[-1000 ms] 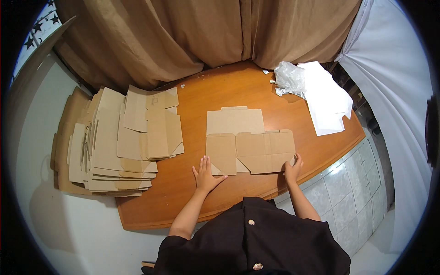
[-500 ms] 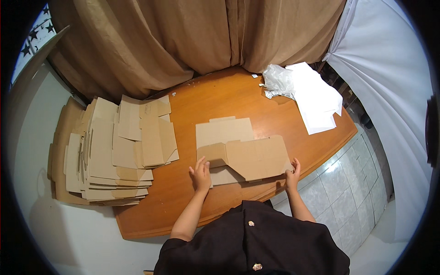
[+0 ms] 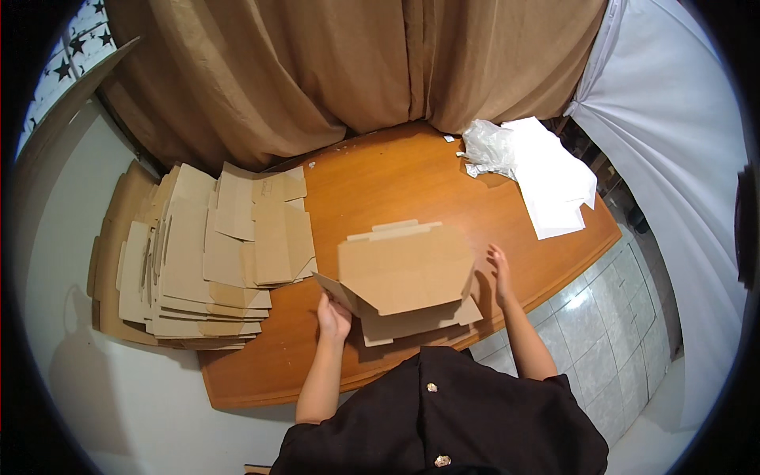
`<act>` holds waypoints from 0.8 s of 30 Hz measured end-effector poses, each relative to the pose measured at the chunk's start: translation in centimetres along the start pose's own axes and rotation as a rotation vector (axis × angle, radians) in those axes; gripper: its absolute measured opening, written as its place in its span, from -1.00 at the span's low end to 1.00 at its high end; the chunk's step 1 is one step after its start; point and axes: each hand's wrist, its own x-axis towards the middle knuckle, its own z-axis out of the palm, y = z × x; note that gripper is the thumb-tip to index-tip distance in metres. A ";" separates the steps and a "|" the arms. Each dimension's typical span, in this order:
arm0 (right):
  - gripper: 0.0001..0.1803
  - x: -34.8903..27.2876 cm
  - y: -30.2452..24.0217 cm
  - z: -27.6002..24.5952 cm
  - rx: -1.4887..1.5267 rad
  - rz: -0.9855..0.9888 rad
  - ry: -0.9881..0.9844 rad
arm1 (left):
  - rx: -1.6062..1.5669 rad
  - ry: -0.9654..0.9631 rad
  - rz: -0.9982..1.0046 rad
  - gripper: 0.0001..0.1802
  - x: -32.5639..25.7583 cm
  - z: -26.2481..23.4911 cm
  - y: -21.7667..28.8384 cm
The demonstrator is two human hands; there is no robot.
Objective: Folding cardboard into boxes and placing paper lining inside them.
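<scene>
A partly folded brown cardboard box (image 3: 405,265) stands over the wooden table in front of me, with its broad panel uppermost and a lower flap (image 3: 423,323) jutting out toward my body. My left hand (image 3: 334,318) grips the side flap at the box's left, its fingertips hidden behind the cardboard. To the right of the box, my right hand (image 3: 500,275) is raised with fingers stretched out. A small gap lies between it and the cardboard, and it holds nothing.
Flattened cardboard boxes (image 3: 186,237) are stacked at the table's left. White paper sheets (image 3: 550,182) and a crumpled clear plastic bag (image 3: 489,148) lie at the far right of the wooden table (image 3: 380,174). A brown curtain (image 3: 317,63) hangs behind it.
The cardboard has turned and folded from a flatter, spread shape into a more box-like one. My left hand has taken the side flap; my right hand has let go and moved up.
</scene>
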 end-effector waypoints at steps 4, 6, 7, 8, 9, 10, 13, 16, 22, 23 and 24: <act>-0.49 0.5 1.2 4.3 0.427 0.027 -0.190 | -0.339 -0.188 -0.159 -0.44 -1.5 -4.3 -1.2; -0.49 0.1 0.4 4.7 0.418 0.076 -0.260 | -0.288 -0.134 -0.265 -0.36 -2.5 -5.9 -0.4; -0.49 0.1 0.2 5.0 0.413 0.114 -0.320 | -0.233 -0.092 -0.378 -0.29 -3.2 -6.2 0.4; -0.49 0.1 0.3 5.4 0.412 0.118 -0.337 | -0.285 -0.555 -0.318 -0.15 -2.2 -9.0 0.4; -0.49 0.2 0.9 5.3 0.389 0.094 -0.327 | -0.290 -0.552 -0.321 -0.15 -2.1 -8.2 0.6; -0.50 0.5 1.7 5.0 0.368 0.070 -0.309 | -0.004 -0.300 -0.219 -0.16 -1.9 -5.7 1.3; -0.50 1.6 3.7 5.3 0.308 0.029 -0.300 | 0.484 -0.050 0.027 -0.24 -0.1 -5.0 1.5; -0.51 0.6 2.7 6.4 0.312 -0.058 -0.360 | 0.576 -0.176 0.099 -0.33 1.8 -4.5 -0.2; -0.51 0.8 3.5 5.5 0.431 0.091 -0.211 | 0.634 -0.240 0.124 -0.34 4.2 -3.7 -1.1; -0.51 0.9 3.1 5.4 0.431 0.096 -0.206 | 0.636 -0.240 0.118 -0.34 4.5 -3.4 -1.1; -0.48 0.9 2.4 5.1 0.108 0.007 -0.192 | 0.527 -0.183 0.012 -0.37 4.5 -2.5 -1.0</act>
